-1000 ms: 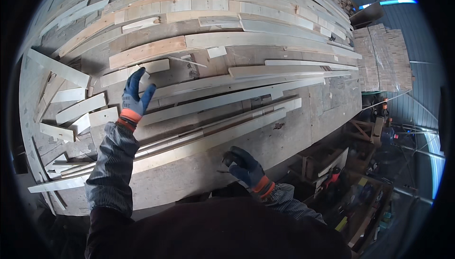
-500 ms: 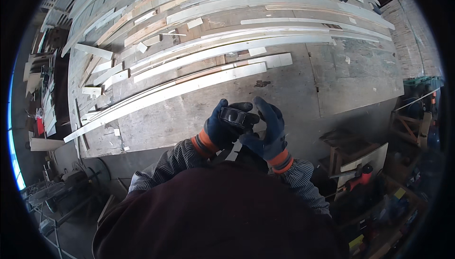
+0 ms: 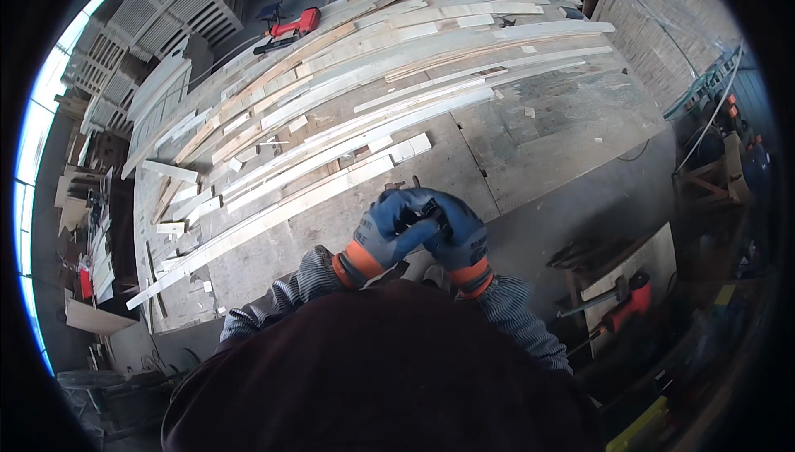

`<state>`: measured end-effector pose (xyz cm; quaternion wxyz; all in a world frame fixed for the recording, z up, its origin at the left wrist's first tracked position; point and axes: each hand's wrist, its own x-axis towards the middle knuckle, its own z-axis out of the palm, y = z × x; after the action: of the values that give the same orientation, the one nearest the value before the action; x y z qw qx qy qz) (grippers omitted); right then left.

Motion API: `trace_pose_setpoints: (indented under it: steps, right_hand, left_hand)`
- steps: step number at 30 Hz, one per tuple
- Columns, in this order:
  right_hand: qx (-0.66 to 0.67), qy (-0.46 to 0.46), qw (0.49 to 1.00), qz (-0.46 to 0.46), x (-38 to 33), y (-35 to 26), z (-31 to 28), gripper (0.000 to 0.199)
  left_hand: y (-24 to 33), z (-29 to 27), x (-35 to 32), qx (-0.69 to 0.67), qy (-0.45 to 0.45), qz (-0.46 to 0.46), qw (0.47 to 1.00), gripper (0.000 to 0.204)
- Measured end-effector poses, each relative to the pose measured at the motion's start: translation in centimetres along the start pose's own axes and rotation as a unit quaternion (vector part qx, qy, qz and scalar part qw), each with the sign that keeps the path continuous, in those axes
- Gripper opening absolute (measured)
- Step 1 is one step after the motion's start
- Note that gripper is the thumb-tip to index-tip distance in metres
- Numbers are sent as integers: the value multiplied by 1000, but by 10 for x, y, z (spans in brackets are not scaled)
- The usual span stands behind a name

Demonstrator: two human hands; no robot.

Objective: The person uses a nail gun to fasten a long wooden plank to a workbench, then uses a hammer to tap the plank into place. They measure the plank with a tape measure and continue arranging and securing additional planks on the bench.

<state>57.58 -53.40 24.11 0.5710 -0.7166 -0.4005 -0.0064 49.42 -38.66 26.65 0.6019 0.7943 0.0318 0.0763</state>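
Both my hands wear blue gloves with orange cuffs and meet close in front of my chest. My left hand (image 3: pixel 383 233) and my right hand (image 3: pixel 458 237) are clasped together around a small dark object (image 3: pixel 433 218), which the fingers mostly hide. They hover over the near edge of a wide wooden worktable (image 3: pixel 530 133). Several long pale wooden slats (image 3: pixel 348 125) lie in a fan across the table beyond my hands, the nearest slat (image 3: pixel 273 216) just left of my left hand.
A red power tool (image 3: pixel 290 26) lies at the table's far end. Stacked pale pallets (image 3: pixel 166 13) stand at the far left. Another red tool and a hammer (image 3: pixel 617 307) rest on a low stand at the lower right. Short wood offcuts (image 3: pixel 410 147) lie among the slats.
A second ago my left hand reached up onto the slats and my right hand lay on the board near me. Both hands have since come together around the small dark object, and my view has shifted.
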Motion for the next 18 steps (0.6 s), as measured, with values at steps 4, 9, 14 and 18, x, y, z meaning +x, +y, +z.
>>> trace_pose_setpoints:
  steps: [4,9,14,18]
  right_hand:
    - [103,-53,990,76,-29,-13,1,42]
    - [203,-138,940,235,-108,16,0,44]
    - [187,-191,947,177,-95,-6,-8,43]
    - [432,-245,823,277,-66,28,10,46]
  left_hand:
    - [-21,23,-9,-34,-33,-74,996,20]
    - [-50,46,-45,5,-91,-135,987,27]
    - [-3,46,-57,-140,-110,-208,962,22]
    - [-9,22,-46,-109,6,-184,977,19]
